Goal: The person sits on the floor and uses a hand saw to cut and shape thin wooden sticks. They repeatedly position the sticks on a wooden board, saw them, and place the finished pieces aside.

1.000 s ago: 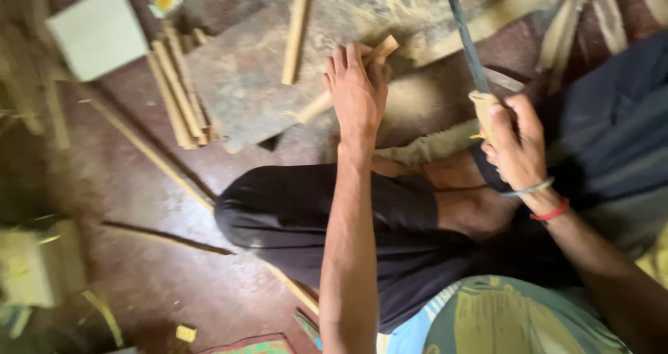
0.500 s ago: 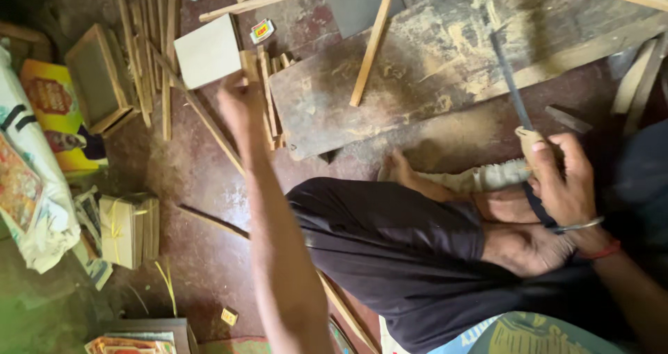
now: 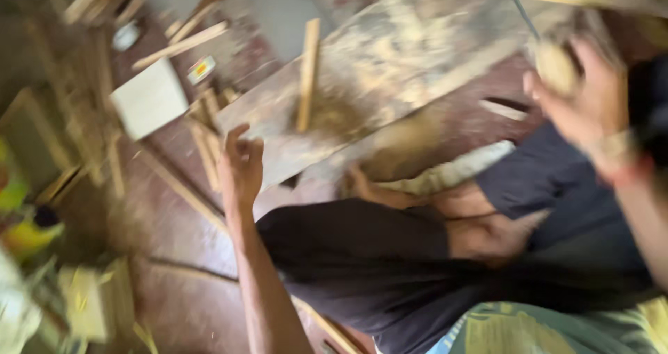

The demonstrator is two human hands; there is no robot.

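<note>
Several wood strips (image 3: 209, 145) lie scattered on the reddish floor (image 3: 174, 222) left of our left hand (image 3: 240, 165), with a pale square board (image 3: 149, 98) beyond them and one loose stick (image 3: 307, 76) resting on the big worn plank (image 3: 390, 83) to the right. Our bent leg in dark cloth (image 3: 362, 270) crosses the near middle, between the two hands.

We hold the left hand out over the floor at the plank's near left corner, fingers loosely curled and apart, gripping nothing. Our right hand (image 3: 581, 110) is closed round the pale handle of a blade (image 3: 518, 6); the blur hides the finer grip. This tool sits at the far right, its long axis running up and slightly left, metal pointing away from us.

Compared with half a second ago, our left hand has drawn right, from the strips toward the plank corner, and the right hand has lifted higher.
</note>
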